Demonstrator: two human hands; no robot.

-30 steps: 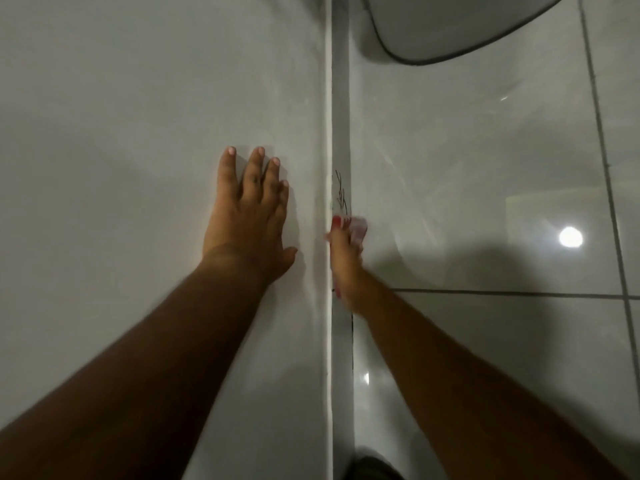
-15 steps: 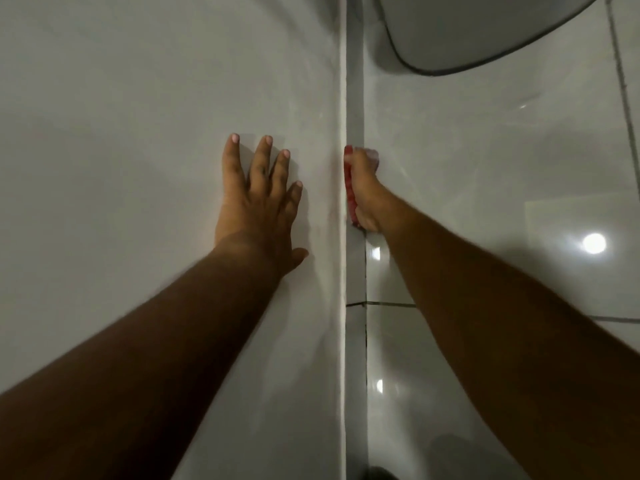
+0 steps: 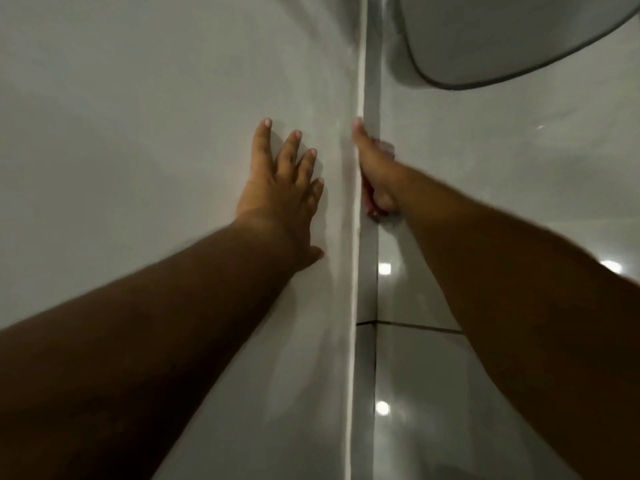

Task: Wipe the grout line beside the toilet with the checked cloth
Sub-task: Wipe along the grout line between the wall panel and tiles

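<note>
While the left hand [image 3: 282,188] lies flat and open on the wall tile [image 3: 138,133], fingers spread, the right hand [image 3: 375,174] is closed around the checked cloth [image 3: 371,209]. It presses against the grout line [image 3: 356,271], below the toilet [image 3: 502,36]; only a red scrap of cloth shows.

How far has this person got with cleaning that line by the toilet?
Mid-job. The right hand presses the checked cloth against the grout line, partway along it; the left hand braces flat on the wall. The stretch ahead, toward the toilet, remains. I cannot tell how clean the stretch behind is.
</note>
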